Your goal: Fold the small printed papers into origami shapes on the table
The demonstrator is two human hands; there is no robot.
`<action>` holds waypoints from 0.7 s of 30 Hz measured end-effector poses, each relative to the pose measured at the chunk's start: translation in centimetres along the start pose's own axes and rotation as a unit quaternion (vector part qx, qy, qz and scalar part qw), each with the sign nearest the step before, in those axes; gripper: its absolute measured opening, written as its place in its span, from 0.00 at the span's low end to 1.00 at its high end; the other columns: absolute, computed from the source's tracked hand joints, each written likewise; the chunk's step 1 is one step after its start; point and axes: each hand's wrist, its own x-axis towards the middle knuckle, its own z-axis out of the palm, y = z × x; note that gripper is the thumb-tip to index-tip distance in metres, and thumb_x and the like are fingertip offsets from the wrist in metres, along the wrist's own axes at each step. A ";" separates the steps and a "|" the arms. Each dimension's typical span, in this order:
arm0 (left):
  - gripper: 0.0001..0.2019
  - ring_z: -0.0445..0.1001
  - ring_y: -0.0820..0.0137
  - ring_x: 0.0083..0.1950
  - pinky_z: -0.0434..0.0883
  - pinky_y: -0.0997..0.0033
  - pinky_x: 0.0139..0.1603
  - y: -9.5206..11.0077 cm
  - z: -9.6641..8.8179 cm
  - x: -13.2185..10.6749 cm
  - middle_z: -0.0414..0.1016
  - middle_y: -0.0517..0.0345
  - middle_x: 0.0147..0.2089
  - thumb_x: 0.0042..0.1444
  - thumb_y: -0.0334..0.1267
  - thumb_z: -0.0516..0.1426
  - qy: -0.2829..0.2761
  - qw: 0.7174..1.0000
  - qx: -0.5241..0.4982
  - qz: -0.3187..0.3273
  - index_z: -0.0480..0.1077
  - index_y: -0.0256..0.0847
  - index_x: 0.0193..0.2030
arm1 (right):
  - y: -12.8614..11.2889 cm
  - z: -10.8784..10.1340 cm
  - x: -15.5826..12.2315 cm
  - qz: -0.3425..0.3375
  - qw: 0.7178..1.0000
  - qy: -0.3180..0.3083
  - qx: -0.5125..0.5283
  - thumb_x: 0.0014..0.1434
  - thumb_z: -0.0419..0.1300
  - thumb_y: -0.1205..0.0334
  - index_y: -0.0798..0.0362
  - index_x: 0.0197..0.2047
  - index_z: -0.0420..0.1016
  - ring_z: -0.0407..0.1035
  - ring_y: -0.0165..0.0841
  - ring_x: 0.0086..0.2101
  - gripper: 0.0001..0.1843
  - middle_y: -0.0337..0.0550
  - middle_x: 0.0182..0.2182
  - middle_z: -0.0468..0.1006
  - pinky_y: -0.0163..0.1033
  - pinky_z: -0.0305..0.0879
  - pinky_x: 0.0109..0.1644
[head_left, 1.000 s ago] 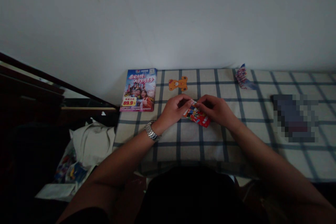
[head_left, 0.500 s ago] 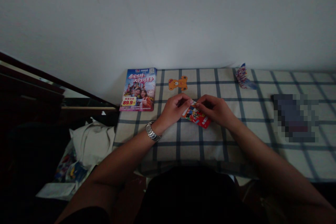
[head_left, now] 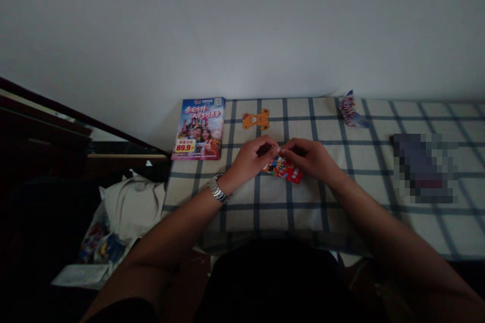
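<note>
My left hand (head_left: 252, 158) and my right hand (head_left: 308, 158) meet over the checked tablecloth (head_left: 273, 202). Both pinch the top edge of a small red packet (head_left: 285, 170) printed with colourful cartoon figures, thumbs and forefingers touching at its upper corner. The packet hangs just above the cloth between the hands. A metal watch (head_left: 217, 189) is on my left wrist.
A colourful leaflet (head_left: 199, 128) lies at the table's far left corner. An orange bear-shaped cutout (head_left: 256, 119) sits beyond my hands. A crumpled wrapper (head_left: 350, 110) lies by the wall, a blurred dark object (head_left: 423, 167) at right. Bags and cloth (head_left: 125, 209) are heaped on the floor at left.
My fingertips have drawn closer together at the packet's top edge, and the packet has sunk slightly and tilted flatter. Nothing else moved.
</note>
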 end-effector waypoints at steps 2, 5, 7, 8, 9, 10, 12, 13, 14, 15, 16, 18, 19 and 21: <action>0.16 0.76 0.71 0.36 0.71 0.72 0.39 -0.2 -0.1 0.0 0.79 0.59 0.36 0.71 0.52 0.61 0.014 1.000 0.011 0.001 0.77 0.41 0.41 | 0.0 -0.1 0.0 0.005 1.000 0.002 0.003 0.69 0.64 0.45 0.52 0.42 0.85 0.73 0.32 0.29 0.18 0.42 0.32 0.85 0.37 0.65 0.33; 0.16 0.77 0.70 0.37 0.72 0.72 0.39 -0.4 -0.2 0.1 0.81 0.58 0.36 0.70 0.53 0.61 0.027 1.000 0.000 -0.005 0.78 0.41 0.41 | 0.1 -0.3 0.0 0.008 1.000 0.011 -0.003 0.70 0.63 0.45 0.51 0.44 0.86 0.76 0.35 0.32 0.18 0.43 0.35 0.87 0.38 0.68 0.36; 0.17 0.78 0.70 0.37 0.72 0.72 0.39 -0.6 -0.3 0.2 0.81 0.58 0.36 0.70 0.53 0.62 0.031 0.999 -0.018 -0.010 0.79 0.41 0.41 | 0.2 -0.5 0.0 0.006 1.000 0.021 -0.020 0.70 0.63 0.45 0.50 0.43 0.86 0.77 0.35 0.32 0.18 0.43 0.35 0.87 0.38 0.68 0.35; 0.17 0.78 0.70 0.37 0.72 0.72 0.39 -0.7 -0.3 0.2 0.81 0.57 0.36 0.69 0.54 0.62 0.031 0.999 -0.027 -0.013 0.79 0.41 0.41 | 0.3 -0.6 0.0 0.004 0.999 0.025 -0.030 0.70 0.63 0.45 0.51 0.42 0.86 0.76 0.35 0.32 0.19 0.43 0.35 0.87 0.38 0.68 0.35; 0.17 0.78 0.71 0.37 0.72 0.73 0.38 -0.8 -0.2 0.2 0.82 0.57 0.36 0.69 0.54 0.62 0.031 0.999 -0.035 -0.015 0.79 0.41 0.41 | 0.4 -0.6 0.0 0.002 0.999 0.029 -0.040 0.70 0.63 0.45 0.51 0.41 0.86 0.76 0.35 0.31 0.19 0.43 0.34 0.87 0.38 0.67 0.34; 0.17 0.78 0.71 0.37 0.72 0.73 0.38 -0.9 -0.2 0.2 0.82 0.57 0.36 0.69 0.54 0.63 0.032 0.998 -0.042 -0.017 0.79 0.41 0.41 | 0.4 -0.7 0.0 0.000 0.998 0.032 -0.048 0.70 0.63 0.45 0.51 0.41 0.87 0.76 0.34 0.30 0.19 0.43 0.33 0.87 0.38 0.66 0.33; 0.17 0.78 0.71 0.37 0.72 0.73 0.38 -0.9 -0.1 0.2 0.82 0.57 0.36 0.69 0.54 0.63 0.034 0.998 -0.049 -0.021 0.80 0.41 0.41 | 0.4 -0.8 0.1 -0.002 0.998 0.035 -0.056 0.70 0.63 0.45 0.51 0.40 0.87 0.76 0.34 0.30 0.19 0.43 0.32 0.87 0.37 0.66 0.33; 0.17 0.78 0.71 0.37 0.72 0.73 0.38 -0.9 -0.1 0.2 0.82 0.57 0.36 0.68 0.54 0.63 0.034 0.998 -0.049 -0.023 0.79 0.41 0.41 | 0.4 -0.9 0.1 -0.001 0.998 0.034 -0.056 0.70 0.63 0.45 0.51 0.40 0.87 0.76 0.34 0.30 0.19 0.43 0.32 0.87 0.37 0.66 0.32; 0.17 0.78 0.71 0.37 0.73 0.72 0.39 -0.9 -0.1 0.2 0.82 0.57 0.36 0.68 0.54 0.63 0.035 0.998 -0.048 -0.025 0.79 0.41 0.41 | 0.4 -0.9 0.1 0.001 0.998 0.031 -0.055 0.70 0.63 0.45 0.51 0.40 0.87 0.76 0.34 0.30 0.20 0.43 0.31 0.87 0.37 0.66 0.32; 0.16 0.78 0.71 0.37 0.73 0.72 0.40 -0.9 -0.1 0.2 0.82 0.57 0.36 0.68 0.54 0.64 0.035 0.998 -0.046 -0.027 0.79 0.41 0.41 | 0.3 -1.0 0.2 0.004 0.998 0.028 -0.052 0.70 0.63 0.44 0.51 0.40 0.87 0.76 0.35 0.30 0.20 0.43 0.31 0.87 0.37 0.66 0.32; 0.16 0.78 0.71 0.37 0.73 0.72 0.40 -0.9 -0.1 0.2 0.82 0.57 0.37 0.68 0.53 0.64 0.037 0.998 -0.043 -0.027 0.79 0.41 0.41 | 0.3 -1.0 0.2 0.009 0.998 0.025 -0.048 0.69 0.63 0.43 0.51 0.41 0.88 0.77 0.35 0.30 0.21 0.43 0.31 0.87 0.38 0.66 0.32; 0.16 0.78 0.71 0.37 0.74 0.72 0.40 -0.9 -0.2 0.2 0.82 0.57 0.37 0.68 0.53 0.63 0.043 0.998 -0.037 -0.029 0.79 0.41 0.42 | 0.2 -1.1 0.3 0.020 0.999 0.022 -0.040 0.69 0.63 0.41 0.52 0.42 0.88 0.77 0.36 0.30 0.23 0.44 0.32 0.87 0.38 0.66 0.31; 0.16 0.78 0.70 0.38 0.74 0.72 0.40 -0.9 -0.2 0.2 0.82 0.57 0.38 0.69 0.53 0.63 0.047 0.998 -0.032 -0.029 0.79 0.41 0.42 | 0.1 -1.2 0.3 0.022 0.999 0.021 -0.038 0.68 0.63 0.41 0.52 0.43 0.88 0.77 0.36 0.30 0.23 0.44 0.33 0.88 0.38 0.67 0.31; 0.15 0.77 0.71 0.37 0.73 0.72 0.40 -0.9 -0.3 0.2 0.81 0.57 0.38 0.69 0.51 0.62 0.052 0.998 -0.016 -0.029 0.78 0.41 0.42 | 0.2 -1.2 0.3 0.019 0.999 0.021 -0.037 0.68 0.63 0.40 0.51 0.44 0.89 0.78 0.37 0.31 0.23 0.45 0.34 0.88 0.39 0.68 0.32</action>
